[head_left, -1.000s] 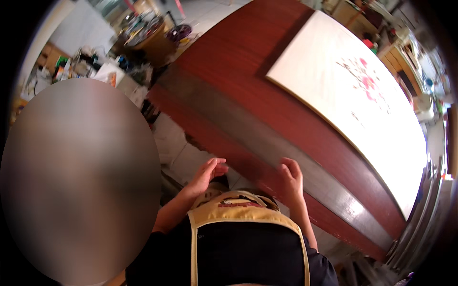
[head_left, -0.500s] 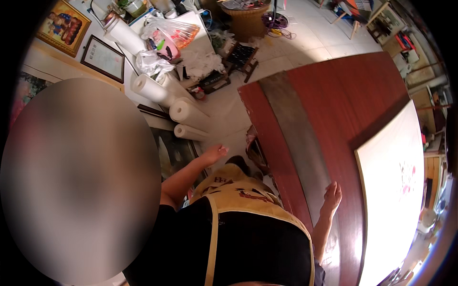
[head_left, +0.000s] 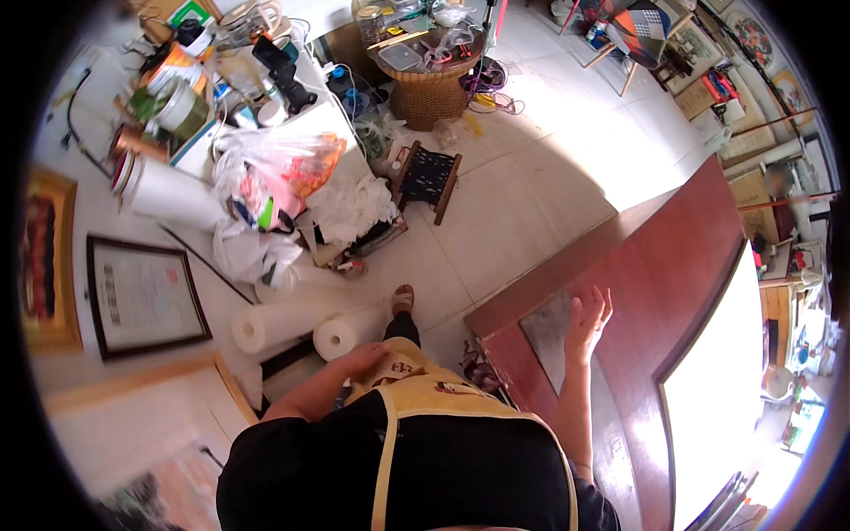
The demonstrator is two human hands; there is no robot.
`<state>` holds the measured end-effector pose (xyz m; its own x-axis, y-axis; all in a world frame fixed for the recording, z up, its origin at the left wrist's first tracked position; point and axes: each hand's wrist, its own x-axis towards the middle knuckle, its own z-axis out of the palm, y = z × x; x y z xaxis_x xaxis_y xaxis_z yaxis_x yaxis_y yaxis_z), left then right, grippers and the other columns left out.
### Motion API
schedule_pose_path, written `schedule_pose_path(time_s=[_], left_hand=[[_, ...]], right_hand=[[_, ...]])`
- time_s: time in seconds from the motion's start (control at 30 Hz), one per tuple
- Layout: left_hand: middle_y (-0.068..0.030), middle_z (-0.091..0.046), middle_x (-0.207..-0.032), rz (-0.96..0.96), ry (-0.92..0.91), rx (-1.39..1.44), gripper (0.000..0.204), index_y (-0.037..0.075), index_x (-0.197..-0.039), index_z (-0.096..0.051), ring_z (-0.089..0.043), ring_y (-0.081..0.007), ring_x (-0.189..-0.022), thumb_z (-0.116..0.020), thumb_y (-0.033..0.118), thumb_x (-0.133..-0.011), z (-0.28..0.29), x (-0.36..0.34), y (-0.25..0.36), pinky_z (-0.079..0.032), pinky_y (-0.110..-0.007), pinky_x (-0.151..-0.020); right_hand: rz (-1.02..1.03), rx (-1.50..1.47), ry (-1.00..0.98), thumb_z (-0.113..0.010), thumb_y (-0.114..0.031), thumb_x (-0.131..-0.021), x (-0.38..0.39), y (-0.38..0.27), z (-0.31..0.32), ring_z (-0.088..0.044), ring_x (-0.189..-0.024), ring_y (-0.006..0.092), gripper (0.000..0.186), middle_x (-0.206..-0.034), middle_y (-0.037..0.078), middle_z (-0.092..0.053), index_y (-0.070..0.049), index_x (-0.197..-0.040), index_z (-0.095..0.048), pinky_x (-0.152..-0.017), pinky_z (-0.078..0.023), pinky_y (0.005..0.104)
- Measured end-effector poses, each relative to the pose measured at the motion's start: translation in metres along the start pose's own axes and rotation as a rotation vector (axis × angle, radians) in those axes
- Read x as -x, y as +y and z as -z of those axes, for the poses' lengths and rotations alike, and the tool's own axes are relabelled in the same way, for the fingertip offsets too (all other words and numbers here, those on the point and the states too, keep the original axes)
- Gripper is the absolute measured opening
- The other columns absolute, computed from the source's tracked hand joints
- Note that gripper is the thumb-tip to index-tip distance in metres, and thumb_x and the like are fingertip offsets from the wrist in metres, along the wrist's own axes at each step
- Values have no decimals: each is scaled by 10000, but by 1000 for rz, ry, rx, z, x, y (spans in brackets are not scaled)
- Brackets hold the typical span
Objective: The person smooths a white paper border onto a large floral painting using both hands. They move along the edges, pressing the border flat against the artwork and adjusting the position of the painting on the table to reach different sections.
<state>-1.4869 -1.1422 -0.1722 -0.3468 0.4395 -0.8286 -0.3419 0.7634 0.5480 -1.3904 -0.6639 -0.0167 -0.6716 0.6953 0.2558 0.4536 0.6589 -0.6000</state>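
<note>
My right hand (head_left: 588, 323) is raised over the red-brown table (head_left: 660, 292), empty, with its fingers apart. Below it, a grey strip (head_left: 551, 341) runs along the tabletop. My left hand (head_left: 365, 354) hangs low beside my yellow apron (head_left: 460, 398); its fingers are blurred, so I cannot make out whether they are closed. Just beyond that hand lie white paper rolls (head_left: 292, 320) on the floor. On the right side of the table is a large white sheet (head_left: 717, 398), brightly lit and apart from both hands.
A small dark folding stool (head_left: 428, 177) stands on the tiled floor ahead. To its left, plastic bags (head_left: 274, 173) and a heap of crumpled white paper (head_left: 354, 211) crowd a side table. A wicker table (head_left: 425, 97) bears clutter. Framed pictures (head_left: 146, 294) are at the left.
I have stepped toward the table's far end, and more of the floor and left wall shows. My right hand has opened from a loose curl. My left hand has come closer to the apron.
</note>
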Motion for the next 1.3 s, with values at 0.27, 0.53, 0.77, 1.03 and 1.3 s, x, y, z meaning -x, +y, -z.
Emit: schedule_pose_path(time_s=[0.27,0.53,0.77,1.03,1.3], left_hand=[[-226,-722,-1039,-119,200,-445,563,23,-1063,-715,-677,-411,-997,-550,556,-989,188,-54,55,-516,-484,-875],[-179,-723,-1111,-435,-17,-519,467,11,-1165,-662,-691,-301,-1065,-585,451,-1028,198,-141,289,-534,-391,-911],[-140,-730,-1110,-533,-122,-635,423,31,-1185,-659,-694,-239,-1020,-594,421,-1034,196,-227,405,-538,-370,-900],[-208,-740,-983,-86,-24,-1048,462,65,-997,-760,-709,-380,-927,-621,504,-958,297,-297,404,-545,-460,-798],[-220,-724,-1111,-17,-5,-1038,535,27,-1081,-718,-690,-377,-1066,-578,532,-974,329,-432,538,-522,-481,-906]], right_hand=[[-130,471,-127,-639,-400,-960,2,-36,-57,-231,-1535,394,713,-1654,196,-273,-99,-1555,-387,-1260,-157,540],[-178,464,-170,-664,-305,-913,-14,-51,-55,-237,-1532,399,735,-1647,201,-286,-112,-1562,-378,-1257,-170,542],[-227,365,-168,-667,-332,-890,-18,-51,-45,-262,-1513,434,724,-1630,223,-312,-86,-1529,-431,-1248,-176,569],[-294,307,-60,-712,-318,-870,-43,-67,-45,-338,-1475,404,616,-1580,206,-382,-105,-1424,-547,-1204,-242,567],[-704,-1154,-254,-612,-429,-994,-277,-78,-110,-476,-1367,298,520,-1440,184,-526,-17,-1309,-627,-1165,-333,433]])
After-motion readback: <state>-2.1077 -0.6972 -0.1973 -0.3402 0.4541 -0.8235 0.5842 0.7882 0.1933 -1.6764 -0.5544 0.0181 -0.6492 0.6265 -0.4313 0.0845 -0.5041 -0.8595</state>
